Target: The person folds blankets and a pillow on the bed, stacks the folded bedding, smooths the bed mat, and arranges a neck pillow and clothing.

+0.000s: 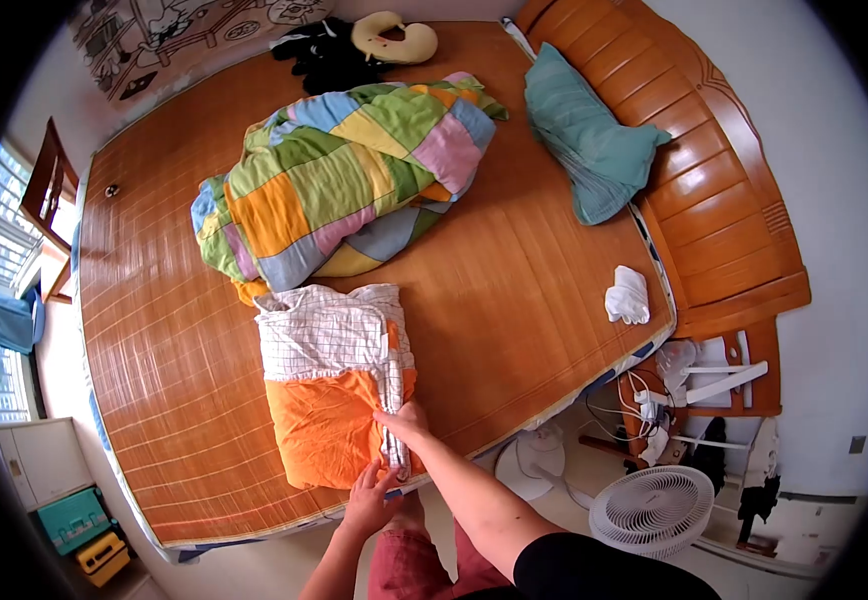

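Note:
A folded quilt point(324, 430), plain orange on its near half and white with a dark check on its far half, lies near the front edge of the bed. A checked strip runs down its right side. My right hand point(406, 424) grips this strip from the right, thumb on top; its other fingers are partly hidden. Closer to me, my left hand point(369, 500) is at the quilt's near right corner, fingers apart and touching or just beside the cloth. Beyond the quilt lies a rumpled patchwork blanket point(354, 180) in green, orange, blue and pink.
A woven mat point(164, 400) covers the bed. On it are a teal pillow point(589, 135) by the wooden headboard point(714, 170), a white cloth bundle point(628, 296), a yellow neck pillow point(394, 40) and a black item point(319, 55). A white fan point(651, 510) stands to the right.

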Demonstrator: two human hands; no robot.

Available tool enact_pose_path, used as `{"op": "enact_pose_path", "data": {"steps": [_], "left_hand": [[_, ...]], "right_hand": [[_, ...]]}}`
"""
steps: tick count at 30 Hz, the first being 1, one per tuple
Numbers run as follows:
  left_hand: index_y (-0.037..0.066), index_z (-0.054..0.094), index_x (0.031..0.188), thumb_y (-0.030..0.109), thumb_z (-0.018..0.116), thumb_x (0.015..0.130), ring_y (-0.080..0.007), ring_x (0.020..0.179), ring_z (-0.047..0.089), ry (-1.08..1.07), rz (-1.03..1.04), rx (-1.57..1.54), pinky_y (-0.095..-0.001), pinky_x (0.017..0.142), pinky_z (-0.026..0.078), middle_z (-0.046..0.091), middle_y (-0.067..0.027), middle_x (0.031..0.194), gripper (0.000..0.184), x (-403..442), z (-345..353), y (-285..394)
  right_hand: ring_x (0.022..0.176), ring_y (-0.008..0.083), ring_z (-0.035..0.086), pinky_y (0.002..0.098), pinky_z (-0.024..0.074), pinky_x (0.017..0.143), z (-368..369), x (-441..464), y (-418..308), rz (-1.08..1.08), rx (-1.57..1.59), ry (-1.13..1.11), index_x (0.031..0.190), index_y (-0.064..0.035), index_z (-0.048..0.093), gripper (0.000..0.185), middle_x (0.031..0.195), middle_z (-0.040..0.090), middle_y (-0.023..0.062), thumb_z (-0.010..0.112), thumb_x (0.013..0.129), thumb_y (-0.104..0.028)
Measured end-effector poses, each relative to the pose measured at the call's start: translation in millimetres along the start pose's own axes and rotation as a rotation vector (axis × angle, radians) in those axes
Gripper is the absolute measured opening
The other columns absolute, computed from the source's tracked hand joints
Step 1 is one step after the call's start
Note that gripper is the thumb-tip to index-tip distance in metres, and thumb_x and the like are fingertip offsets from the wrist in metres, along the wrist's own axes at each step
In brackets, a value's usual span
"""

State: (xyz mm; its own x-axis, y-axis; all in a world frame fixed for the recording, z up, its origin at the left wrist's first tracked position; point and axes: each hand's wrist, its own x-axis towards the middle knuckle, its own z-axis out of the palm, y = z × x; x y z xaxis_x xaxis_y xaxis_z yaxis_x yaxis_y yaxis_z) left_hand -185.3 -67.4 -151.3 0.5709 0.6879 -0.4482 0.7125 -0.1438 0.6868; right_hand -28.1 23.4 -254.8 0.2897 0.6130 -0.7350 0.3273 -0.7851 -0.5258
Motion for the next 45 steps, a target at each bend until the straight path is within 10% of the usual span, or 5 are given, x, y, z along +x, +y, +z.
{"op": "enact_pose_path", "data": {"steps": [13, 26, 35, 40, 45], "left_hand": [[0.004, 0.054, 0.114, 0.001, 0.054, 0.071, -0.0310, 0.104, 0.052, 0.331, -0.202, -0.136, -0.0371, 0.085, 0.045, 0.050, -0.0172, 0.115, 0.043, -20, 19, -15], [0.005, 0.055, 0.114, 0.014, 0.054, 0.076, -0.0271, 0.093, 0.060, 0.117, -0.448, -0.387, -0.0353, 0.078, 0.049, 0.055, -0.0184, 0.108, 0.039, 54, 84, 71], [0.007, 0.057, 0.113, 0.021, 0.055, 0.078, -0.0273, 0.093, 0.061, 0.009, -0.497, -0.353, -0.0355, 0.081, 0.048, 0.062, -0.0154, 0.101, 0.037, 116, 83, 129], [0.007, 0.058, 0.111, 0.022, 0.053, 0.079, -0.0268, 0.091, 0.062, 0.102, -0.538, -0.421, -0.0348, 0.080, 0.048, 0.064, -0.0138, 0.100, 0.036, 117, 75, 140], [0.004, 0.056, 0.115, 0.021, 0.057, 0.080, -0.0218, 0.089, 0.063, 0.094, -0.645, -0.403, -0.0313, 0.078, 0.049, 0.063, -0.0127, 0.104, 0.039, 101, 77, 133]], "right_hand": [[0.089, 0.0388, 0.059, 0.0438, 0.0469, 0.078, -157, 25, 21, -0.135, 0.071, 0.357, 0.112, -0.0034, 0.049, 0.052, 0.093, 0.062, 0.0230, 0.066, 0.069, -0.028], [0.109, 0.0295, 0.048, 0.0421, 0.0394, 0.088, -584, 91, 39, 0.020, -0.632, 1.115, 0.124, -0.0105, 0.044, 0.050, 0.115, 0.053, 0.0109, 0.062, 0.078, -0.019], [0.117, 0.0297, 0.038, 0.0447, 0.0295, 0.097, -541, 121, 112, -0.440, -0.940, 0.737, 0.125, -0.0160, 0.046, 0.053, 0.127, 0.042, 0.0103, 0.057, 0.073, -0.008], [0.133, 0.0272, 0.020, 0.0554, 0.0130, 0.104, -465, 125, 126, -0.100, -0.953, 0.088, 0.122, -0.0202, 0.052, 0.042, 0.134, 0.040, 0.0063, 0.053, 0.081, -0.026], [0.107, 0.0277, 0.054, 0.0343, 0.0437, 0.090, -444, 131, 88, 0.039, -0.694, -0.065, 0.117, -0.0089, 0.054, 0.038, 0.115, 0.058, 0.0141, 0.054, 0.083, -0.026]]}}
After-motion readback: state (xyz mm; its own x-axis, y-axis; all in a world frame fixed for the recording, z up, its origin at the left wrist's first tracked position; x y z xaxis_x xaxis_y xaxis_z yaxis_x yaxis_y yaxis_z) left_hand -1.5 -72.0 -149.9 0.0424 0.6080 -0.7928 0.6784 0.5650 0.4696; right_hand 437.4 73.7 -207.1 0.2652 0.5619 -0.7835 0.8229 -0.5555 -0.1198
